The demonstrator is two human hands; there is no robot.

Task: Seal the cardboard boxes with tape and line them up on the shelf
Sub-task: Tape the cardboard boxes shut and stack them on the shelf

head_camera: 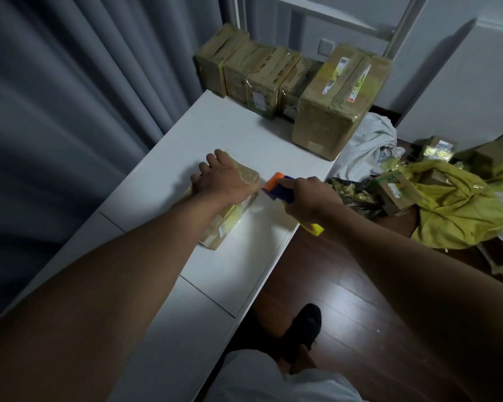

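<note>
A small flat cardboard box (228, 220) lies on the white shelf top (244, 146), with yellow tape on its side. My left hand (221, 177) presses flat on top of it, fingers spread. My right hand (310, 197) grips a tape dispenser (279, 187) with an orange and blue head and a yellow handle end, held at the box's right edge. At the far end of the shelf stands a row of taped boxes (253, 68), with a larger box (337, 97) at the right.
Grey curtains (70, 111) hang on the left. On the wooden floor (331, 285) to the right lie a yellow bag (459, 207), loose small boxes (398, 192) and white cloth (366, 146). My foot (302, 329) is below the shelf edge.
</note>
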